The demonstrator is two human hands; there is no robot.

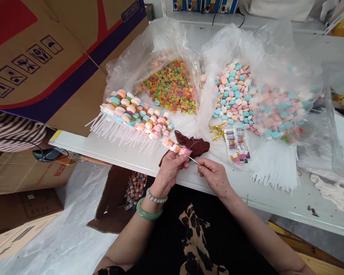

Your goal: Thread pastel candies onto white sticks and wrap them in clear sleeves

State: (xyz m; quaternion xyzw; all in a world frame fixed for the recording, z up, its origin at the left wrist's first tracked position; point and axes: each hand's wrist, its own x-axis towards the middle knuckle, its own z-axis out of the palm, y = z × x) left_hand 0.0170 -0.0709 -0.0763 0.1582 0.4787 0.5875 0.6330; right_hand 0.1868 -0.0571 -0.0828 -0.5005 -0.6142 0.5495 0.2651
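One left hand (pixel 172 167) and one right hand (pixel 214 176) hold one candy skewer (pixel 172 146).

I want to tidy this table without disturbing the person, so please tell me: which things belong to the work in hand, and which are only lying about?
Probably in use:
candy stick, held by left hand and right hand
pile of candy sticks
ring candies
pastel candies
white sticks
gold ties
printed packets

Probably just lying about:
brown cloth
white cloth
blue boxes at the back

I count one candy stick (pixel 171 144) in the fingers (pixel 205 169).
Beyond, one cloth (pixel 200 145); nearer, one bangle (pixel 149 215), one beaded bracelet (pixel 157 199).
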